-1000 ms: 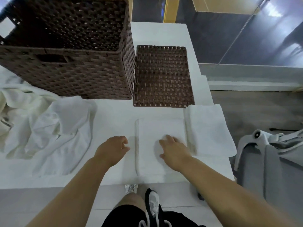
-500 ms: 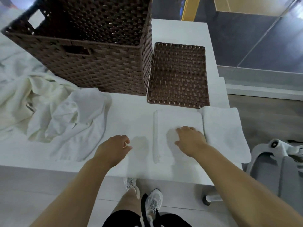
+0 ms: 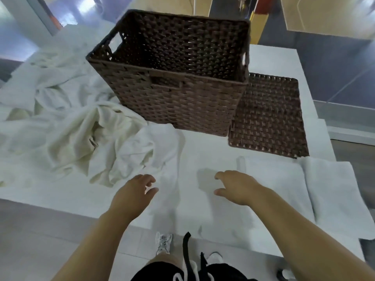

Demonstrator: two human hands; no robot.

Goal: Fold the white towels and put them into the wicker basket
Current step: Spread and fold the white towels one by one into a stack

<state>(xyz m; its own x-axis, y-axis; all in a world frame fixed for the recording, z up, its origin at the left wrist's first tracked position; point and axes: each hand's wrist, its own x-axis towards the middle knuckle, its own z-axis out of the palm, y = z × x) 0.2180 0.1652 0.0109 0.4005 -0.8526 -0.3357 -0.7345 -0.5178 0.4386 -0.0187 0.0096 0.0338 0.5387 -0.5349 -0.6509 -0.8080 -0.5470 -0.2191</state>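
A dark brown wicker basket stands open and empty-looking at the back middle of the white table. A folded white towel lies flat at the front right, with its far part hanging over the table's right edge. A heap of crumpled white towels lies to the left. My left hand hovers open near the heap's closest towel. My right hand is open too, just left of the folded towel, holding nothing.
The flat wicker lid lies right of the basket, just behind the folded towel. The table's front edge runs close to my legs and shoes. Floor drops off beyond the table's right side.
My right hand has come off the folded towel and moved left. Both hands now point toward the heap, and my view has swung left, showing more of the crumpled towels.
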